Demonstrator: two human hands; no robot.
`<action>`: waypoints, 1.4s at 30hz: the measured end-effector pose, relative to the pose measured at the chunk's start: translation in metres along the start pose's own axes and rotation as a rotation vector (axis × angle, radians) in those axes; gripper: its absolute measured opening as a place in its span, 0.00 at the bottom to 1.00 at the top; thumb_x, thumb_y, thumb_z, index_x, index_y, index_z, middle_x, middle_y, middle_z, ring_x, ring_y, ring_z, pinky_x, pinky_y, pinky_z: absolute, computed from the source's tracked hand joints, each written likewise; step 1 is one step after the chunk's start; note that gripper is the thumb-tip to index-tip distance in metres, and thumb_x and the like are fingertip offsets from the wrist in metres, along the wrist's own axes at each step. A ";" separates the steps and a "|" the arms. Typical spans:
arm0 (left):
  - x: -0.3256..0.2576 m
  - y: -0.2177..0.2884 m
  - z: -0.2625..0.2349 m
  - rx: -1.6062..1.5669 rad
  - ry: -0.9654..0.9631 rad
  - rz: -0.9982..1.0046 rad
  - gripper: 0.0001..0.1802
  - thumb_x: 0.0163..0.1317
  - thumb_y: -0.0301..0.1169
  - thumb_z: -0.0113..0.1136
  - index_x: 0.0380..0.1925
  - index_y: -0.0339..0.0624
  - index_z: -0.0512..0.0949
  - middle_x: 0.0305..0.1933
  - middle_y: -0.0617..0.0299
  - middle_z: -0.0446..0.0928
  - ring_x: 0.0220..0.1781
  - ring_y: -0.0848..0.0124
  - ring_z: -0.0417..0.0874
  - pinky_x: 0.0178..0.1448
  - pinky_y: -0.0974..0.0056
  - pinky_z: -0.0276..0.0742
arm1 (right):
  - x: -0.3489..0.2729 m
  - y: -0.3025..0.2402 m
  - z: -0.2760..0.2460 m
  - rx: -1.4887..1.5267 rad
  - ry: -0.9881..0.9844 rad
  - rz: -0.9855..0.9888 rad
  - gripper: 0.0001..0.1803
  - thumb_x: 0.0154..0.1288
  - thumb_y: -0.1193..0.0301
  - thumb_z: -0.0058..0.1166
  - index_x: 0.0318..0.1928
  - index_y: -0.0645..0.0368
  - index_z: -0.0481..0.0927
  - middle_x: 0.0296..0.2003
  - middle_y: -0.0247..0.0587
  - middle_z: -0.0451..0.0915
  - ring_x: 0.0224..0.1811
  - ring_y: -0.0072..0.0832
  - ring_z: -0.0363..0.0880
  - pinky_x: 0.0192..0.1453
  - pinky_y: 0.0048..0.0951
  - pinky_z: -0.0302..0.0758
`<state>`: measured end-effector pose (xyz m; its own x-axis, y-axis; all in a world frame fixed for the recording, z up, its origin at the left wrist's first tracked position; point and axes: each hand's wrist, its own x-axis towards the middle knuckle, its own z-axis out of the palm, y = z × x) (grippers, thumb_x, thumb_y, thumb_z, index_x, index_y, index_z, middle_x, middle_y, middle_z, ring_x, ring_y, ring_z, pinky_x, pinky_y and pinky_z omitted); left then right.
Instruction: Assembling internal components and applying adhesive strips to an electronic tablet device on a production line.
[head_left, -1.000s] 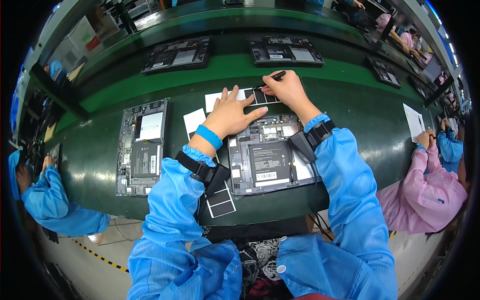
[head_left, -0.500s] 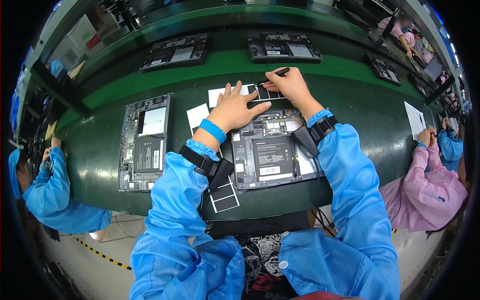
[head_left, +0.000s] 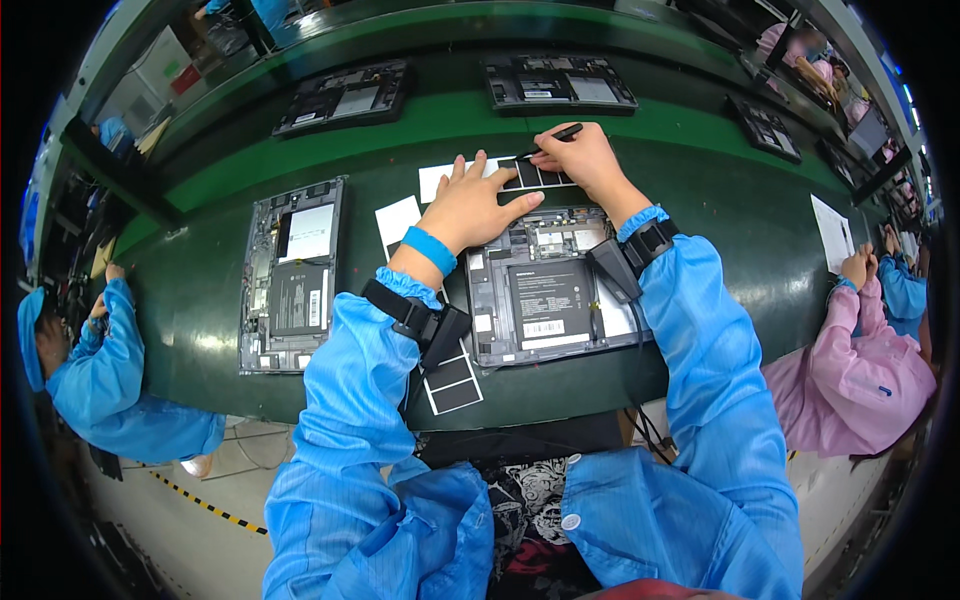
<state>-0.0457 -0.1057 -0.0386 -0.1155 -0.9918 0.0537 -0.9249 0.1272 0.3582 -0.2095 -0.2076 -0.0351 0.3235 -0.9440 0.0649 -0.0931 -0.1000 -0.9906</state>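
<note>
While the open device (head_left: 555, 285) lies flat on the green bench (head_left: 200, 330) between the two forearms, both hands are set at a white strip with dark rectangular panels (head_left: 530, 177) just beyond its far edge. The strip's long axis runs from left to right, roughly along that far edge, so it lies crosswise ahead of the person. The left hand (head_left: 472, 208), by the open device's far left corner, is spread with the palm down and grips nothing; its fingers reach onto the strip near where plain white gives way to the panels, and its thumb points right. The right hand (head_left: 582, 163), beyond the far edge and further right, pinches a slim black pen-like tool (head_left: 560, 137) between thumb and fingers and hides the strip's right end. The tool slants down to the left, its tip close to the left index finger at the first panel; whether tip and strip touch, one cannot tell. Neither hand is clearly nearer, since they flank the panels from opposite sides. Left of the open device, partly under the left forearm, lies another panelled strip (head_left: 454, 392), and further left sits a second opened device (head_left: 290, 275)
</note>
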 end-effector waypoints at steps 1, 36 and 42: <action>0.000 0.000 0.000 0.000 -0.001 0.001 0.40 0.58 0.67 0.44 0.62 0.54 0.69 0.69 0.34 0.52 0.71 0.34 0.48 0.71 0.44 0.51 | 0.000 0.001 0.000 0.001 0.002 0.001 0.09 0.59 0.75 0.57 0.34 0.73 0.80 0.28 0.51 0.83 0.30 0.30 0.85 0.35 0.25 0.83; -0.003 0.066 -0.009 -0.585 -0.201 -0.135 0.15 0.62 0.36 0.59 0.28 0.32 0.77 0.17 0.64 0.74 0.15 0.79 0.71 0.19 0.72 0.65 | -0.106 -0.008 -0.082 0.250 -0.045 0.043 0.11 0.63 0.72 0.57 0.39 0.70 0.77 0.31 0.49 0.82 0.33 0.30 0.85 0.38 0.23 0.82; 0.006 0.064 0.001 -0.559 -0.190 -0.118 0.13 0.62 0.33 0.59 0.27 0.31 0.78 0.15 0.63 0.74 0.14 0.78 0.72 0.19 0.71 0.65 | -0.105 -0.007 -0.081 0.232 -0.017 0.058 0.11 0.62 0.73 0.57 0.39 0.72 0.78 0.31 0.51 0.82 0.34 0.32 0.85 0.39 0.24 0.83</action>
<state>-0.1056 -0.1035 -0.0158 -0.1334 -0.9772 -0.1652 -0.6106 -0.0503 0.7904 -0.3194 -0.1336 -0.0255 0.3397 -0.9405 0.0074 0.1060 0.0305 -0.9939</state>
